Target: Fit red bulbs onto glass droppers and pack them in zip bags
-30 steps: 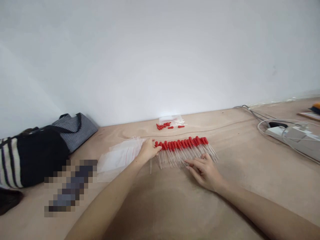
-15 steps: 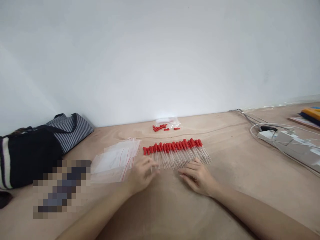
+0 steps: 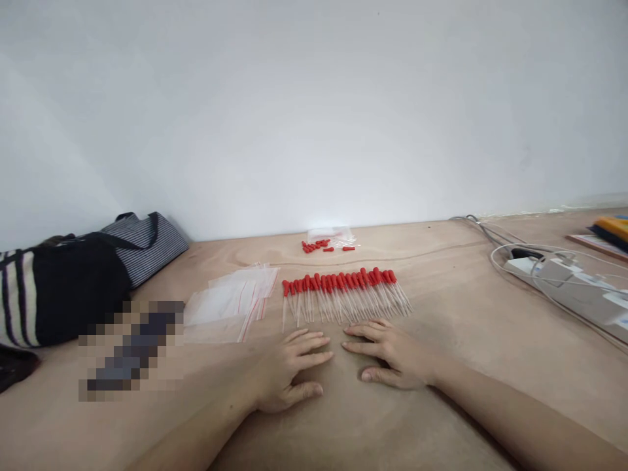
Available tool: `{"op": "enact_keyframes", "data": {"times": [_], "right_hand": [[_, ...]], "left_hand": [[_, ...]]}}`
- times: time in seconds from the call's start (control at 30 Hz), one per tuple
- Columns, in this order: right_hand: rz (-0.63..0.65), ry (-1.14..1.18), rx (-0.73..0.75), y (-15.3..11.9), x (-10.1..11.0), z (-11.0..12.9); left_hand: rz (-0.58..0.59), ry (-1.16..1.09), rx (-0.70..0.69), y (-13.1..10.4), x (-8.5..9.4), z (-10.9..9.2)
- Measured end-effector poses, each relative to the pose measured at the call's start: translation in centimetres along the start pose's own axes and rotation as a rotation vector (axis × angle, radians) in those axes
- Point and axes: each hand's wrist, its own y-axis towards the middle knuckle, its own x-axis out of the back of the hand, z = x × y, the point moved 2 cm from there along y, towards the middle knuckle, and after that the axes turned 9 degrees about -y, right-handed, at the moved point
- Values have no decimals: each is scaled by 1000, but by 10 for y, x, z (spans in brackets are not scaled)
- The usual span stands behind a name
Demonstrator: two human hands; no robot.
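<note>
My left hand (image 3: 294, 369) lies flat on the wooden table, its fingers spread and pointing right, with nothing in it. Opposite it, my right hand (image 3: 390, 356) also rests flat, fingers apart and empty. Just beyond both hands is a long row of droppers (image 3: 343, 294), with red rubber bulbs at the far end and thin clear tubes toward me. The tips of the tubes lie close to my fingertips. Left of the row, a fanned stack of clear zip bags (image 3: 220, 304) with red seal lines is spread on the table.
Near the wall are loose red bulbs (image 3: 314, 246) and a small clear bag (image 3: 331, 234) with thin tubes. Black and striped bags (image 3: 73, 288) stand at left, beside a pixelated dark object (image 3: 137, 347). A white power strip (image 3: 569, 281) with cables sits at right.
Both hands have drawn back toward me from the tube tips and flattened onto the table, fingers spreading. The row of droppers stays in place; the view has shifted slightly.
</note>
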Motion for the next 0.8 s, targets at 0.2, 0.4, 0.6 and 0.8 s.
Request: {"op": "enact_keyframes", "data": {"times": [0.2,0.4,0.6,0.8], "right_hand": [[-31,59,-44,2,1,0],[-22,79,-50,3,0,0],[-37,90,-56,3,0,0],[-67,101,-41,3,0,-1]], "left_hand": [[-649,343,495,-31,31,52],[-414,351,1035,-59,44,68],[-291,484,1002,-49,39,64],[-250,559,1056,-38,39,59]]}}
